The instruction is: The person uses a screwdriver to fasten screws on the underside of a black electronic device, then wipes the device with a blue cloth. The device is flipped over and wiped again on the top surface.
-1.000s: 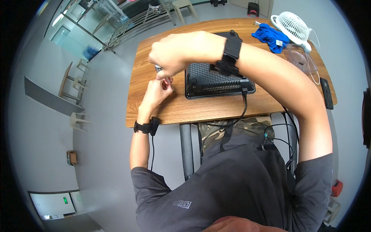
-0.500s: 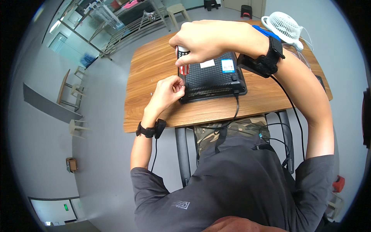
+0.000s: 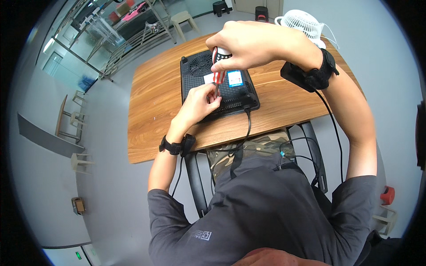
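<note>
A black device (image 3: 230, 91) with a textured casing, a round fan grille and vents lies flat on the wooden table. My right hand (image 3: 242, 46) is closed round the handle of a screwdriver (image 3: 218, 76) with a red, white and dark flag pattern, held upright with its shaft downward. My left hand (image 3: 200, 103) rests over the device's near left part, thumb and fingers pinched at the lower end of the shaft. Whatever sits between those fingertips is too small to make out. A black cable (image 3: 248, 122) runs from the device's near edge toward me.
The wooden table (image 3: 151, 84) carries small light bits (image 3: 154, 118) left of the device. A white fan (image 3: 302, 24) stands at its far right corner. Both wrists wear black straps with cables; the right cable (image 3: 335, 126) hangs beside my arm. Stools (image 3: 184, 20) stand beyond.
My view has shifted, so the table sits further left. Both hands have moved rightward over the device, from its left edge inward. The screwdriver shaft now reaches my left fingertips.
</note>
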{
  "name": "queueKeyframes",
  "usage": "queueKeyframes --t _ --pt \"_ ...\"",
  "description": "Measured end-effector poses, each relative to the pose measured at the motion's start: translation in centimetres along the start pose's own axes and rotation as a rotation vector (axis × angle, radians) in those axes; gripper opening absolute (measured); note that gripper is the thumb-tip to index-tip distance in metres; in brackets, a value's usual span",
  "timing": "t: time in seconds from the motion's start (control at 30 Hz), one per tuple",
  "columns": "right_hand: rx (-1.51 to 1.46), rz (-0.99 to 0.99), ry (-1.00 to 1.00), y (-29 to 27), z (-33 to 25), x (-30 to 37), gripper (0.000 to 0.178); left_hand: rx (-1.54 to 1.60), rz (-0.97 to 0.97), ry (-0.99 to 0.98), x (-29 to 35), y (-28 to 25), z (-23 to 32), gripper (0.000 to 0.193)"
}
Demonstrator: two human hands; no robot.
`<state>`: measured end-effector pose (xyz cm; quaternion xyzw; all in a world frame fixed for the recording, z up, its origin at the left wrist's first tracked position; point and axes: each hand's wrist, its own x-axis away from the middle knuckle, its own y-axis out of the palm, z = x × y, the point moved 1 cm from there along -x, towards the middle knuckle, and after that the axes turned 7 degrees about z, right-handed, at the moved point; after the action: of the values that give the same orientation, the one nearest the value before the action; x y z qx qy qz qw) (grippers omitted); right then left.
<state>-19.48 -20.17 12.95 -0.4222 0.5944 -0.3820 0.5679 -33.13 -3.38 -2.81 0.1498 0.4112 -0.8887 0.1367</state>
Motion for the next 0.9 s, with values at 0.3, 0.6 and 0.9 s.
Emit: queueKeyframes --t 0.3,0.6,0.9 --pt "-0.002 -0.051 0.109 -1.3 -0.6 1.6 0.043 0.023 0.0 0.044 -0.5 1.2 -0.4 0.014" --pt "0.024 -0.05 0.096 -1.5 -0.1 2.2 0.045 0.017 -0.056 0.056 -1.1 1.4 0.5 0.015" --pt "0.121 -0.106 0.136 -1.8 1.3 3.1 0.054 0.032 -0.153 0.063 -2.5 3.8 1.4 0.013"
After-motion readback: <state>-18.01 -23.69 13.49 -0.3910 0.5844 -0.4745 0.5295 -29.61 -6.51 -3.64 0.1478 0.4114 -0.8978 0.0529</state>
